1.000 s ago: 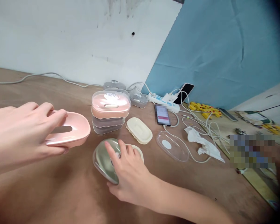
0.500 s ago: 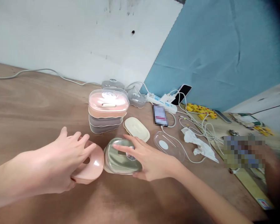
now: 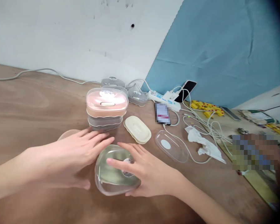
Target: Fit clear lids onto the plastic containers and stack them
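A green oval box (image 3: pixel 112 166) with a clear lid and a round sticker is in front of me. My right hand (image 3: pixel 142 171) grips it from the right, index finger across the top and the other fingers along the side. Close to its left side is my left hand (image 3: pixel 86 149), palm down, fingers stretched and thumb apart, holding nothing. Behind the left wrist only the edge of a pink oval piece (image 3: pixel 68 134) shows. Just beyond my hands stands a stack with a pink clear-lidded box (image 3: pixel 108 101) on top of grey ones (image 3: pixel 105 121).
A cream oval lid (image 3: pixel 137 129) and a clear lid (image 3: pixel 171 146) lie to the right. Farther back are grey boxes (image 3: pixel 137 95), a power strip (image 3: pixel 164 101), phones (image 3: pixel 162 113), tangled cables and a crumpled tissue (image 3: pixel 205 143). A blurred hand shows at the far right.
My left hand has left the pink piece, which now sits farther back and left, and moved right toward the green box. The green box has come nearer to me and tilted.
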{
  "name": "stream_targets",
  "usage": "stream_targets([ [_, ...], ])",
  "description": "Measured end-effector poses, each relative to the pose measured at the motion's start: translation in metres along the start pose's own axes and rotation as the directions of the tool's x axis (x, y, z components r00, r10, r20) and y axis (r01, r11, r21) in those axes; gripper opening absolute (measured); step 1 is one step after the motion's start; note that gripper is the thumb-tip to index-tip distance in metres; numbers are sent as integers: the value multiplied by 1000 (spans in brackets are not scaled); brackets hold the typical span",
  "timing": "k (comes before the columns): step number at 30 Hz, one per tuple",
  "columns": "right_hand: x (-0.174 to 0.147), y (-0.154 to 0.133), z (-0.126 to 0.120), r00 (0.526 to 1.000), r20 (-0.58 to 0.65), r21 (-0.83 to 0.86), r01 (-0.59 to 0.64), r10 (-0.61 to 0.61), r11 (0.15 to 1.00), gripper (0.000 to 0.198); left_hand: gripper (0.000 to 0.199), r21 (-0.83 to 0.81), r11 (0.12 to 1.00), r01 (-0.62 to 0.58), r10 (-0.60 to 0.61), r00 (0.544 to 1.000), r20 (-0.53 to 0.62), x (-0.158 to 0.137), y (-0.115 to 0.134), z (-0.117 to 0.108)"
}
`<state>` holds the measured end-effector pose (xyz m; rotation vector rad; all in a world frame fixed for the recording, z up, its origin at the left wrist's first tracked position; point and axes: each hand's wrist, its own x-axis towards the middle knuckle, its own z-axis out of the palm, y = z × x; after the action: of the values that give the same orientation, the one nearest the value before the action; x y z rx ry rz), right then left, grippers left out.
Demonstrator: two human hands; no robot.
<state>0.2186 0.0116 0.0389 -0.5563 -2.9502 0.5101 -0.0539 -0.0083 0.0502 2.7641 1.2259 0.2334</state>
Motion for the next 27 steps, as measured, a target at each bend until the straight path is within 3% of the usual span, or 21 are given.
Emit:
stream_targets([
  [3,-10,7,9,990,-131,51,-41,47,998,94,121,-51,997,-52,53,998,23,4,15,9],
  [7,-17,5,22,983,-168,49,-62,70,997,80,132,-50,997,53,-55,998,-38,-3,28,38],
  [12,-20,-2,45,944,-330,-13,-33,27,999,57,111,-157,981,112,-132,984,-121,-16,34,66],
  [16,-24,-1,63,907,-397,162,-81,140,984,62,91,-207,975,85,-123,977,-176,-17,34,71],
  [19,-24,0,71,881,-428,274,-83,199,958,74,88,-244,966,92,-139,972,-187,-16,33,69],
  [23,-20,-3,73,851,-475,300,-82,223,950,78,88,-219,969,113,-154,971,-181,-18,33,69],
  [27,-17,-6,73,821,-529,293,-63,216,954,70,90,-126,982,138,-159,972,-172,-19,33,68],
])
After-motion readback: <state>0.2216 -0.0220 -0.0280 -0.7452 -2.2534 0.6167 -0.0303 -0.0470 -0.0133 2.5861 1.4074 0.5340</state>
